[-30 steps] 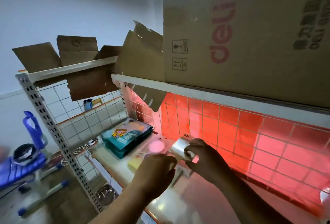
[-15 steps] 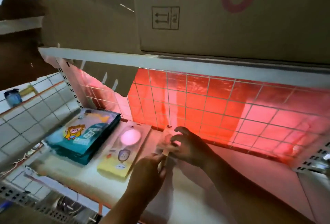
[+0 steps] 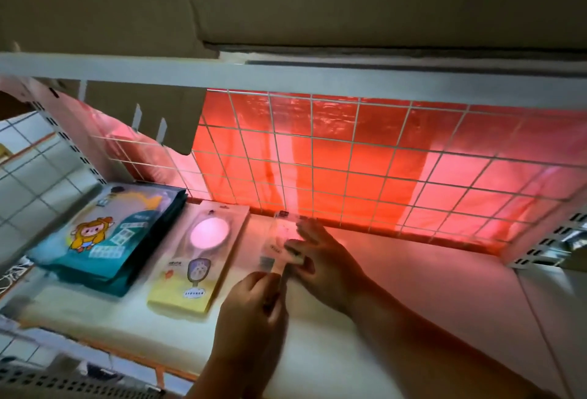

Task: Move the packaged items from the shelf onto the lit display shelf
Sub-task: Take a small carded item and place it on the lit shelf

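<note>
Both hands have carried the small clear packet [image 3: 279, 241] farther in, so it now lies flat on the lit display shelf [image 3: 413, 297], just right of the yellow fan package [image 3: 198, 258]. Left hand [image 3: 254, 306] pinches its near end between thumb and fingers; right hand [image 3: 320, 255] presses its fingers down on the right edge. A stack of teal packages [image 3: 108, 233] lies at far left. Red light glows through the wire grid [image 3: 365, 160] behind, under cardboard boxes [image 3: 349, 1].
</note>
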A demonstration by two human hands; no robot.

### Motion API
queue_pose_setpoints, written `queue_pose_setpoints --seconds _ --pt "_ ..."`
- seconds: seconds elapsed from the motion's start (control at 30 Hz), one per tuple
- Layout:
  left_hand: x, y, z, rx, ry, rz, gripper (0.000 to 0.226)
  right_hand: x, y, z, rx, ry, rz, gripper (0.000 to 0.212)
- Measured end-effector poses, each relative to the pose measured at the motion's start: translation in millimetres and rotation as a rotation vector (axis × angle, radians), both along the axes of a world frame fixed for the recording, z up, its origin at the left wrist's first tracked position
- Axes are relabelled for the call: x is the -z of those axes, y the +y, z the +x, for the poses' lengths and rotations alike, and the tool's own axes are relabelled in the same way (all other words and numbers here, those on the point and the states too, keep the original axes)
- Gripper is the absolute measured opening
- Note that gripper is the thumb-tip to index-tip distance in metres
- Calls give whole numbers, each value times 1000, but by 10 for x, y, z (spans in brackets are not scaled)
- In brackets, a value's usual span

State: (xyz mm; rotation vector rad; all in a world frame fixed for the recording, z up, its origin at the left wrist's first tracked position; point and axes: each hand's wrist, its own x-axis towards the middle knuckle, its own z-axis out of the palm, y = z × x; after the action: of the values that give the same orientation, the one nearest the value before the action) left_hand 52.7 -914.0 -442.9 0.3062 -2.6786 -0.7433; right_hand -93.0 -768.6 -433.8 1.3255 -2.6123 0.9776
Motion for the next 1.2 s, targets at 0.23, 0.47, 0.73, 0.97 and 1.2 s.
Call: queue_pose_setpoints --seconds 0.23,0.47,0.73,0.97,1.2 --pt "20 14 -5 11 25 -25 32 93 -25 -41 30 19 109 53" --pt "19 33 -4 6 24 -31 33 90 -19 -40 34 15 118 54" --pt "-27 55 -11 12 28 -40 28 63 10 -33 13 15 108 55" --pt "-52 66 -12 19 52 -39 25 144 -12 -57 -6 50 129 53" --pt "-67 68 -16 25 40 -30 31 145 -18 -66 -6 16 116 55"
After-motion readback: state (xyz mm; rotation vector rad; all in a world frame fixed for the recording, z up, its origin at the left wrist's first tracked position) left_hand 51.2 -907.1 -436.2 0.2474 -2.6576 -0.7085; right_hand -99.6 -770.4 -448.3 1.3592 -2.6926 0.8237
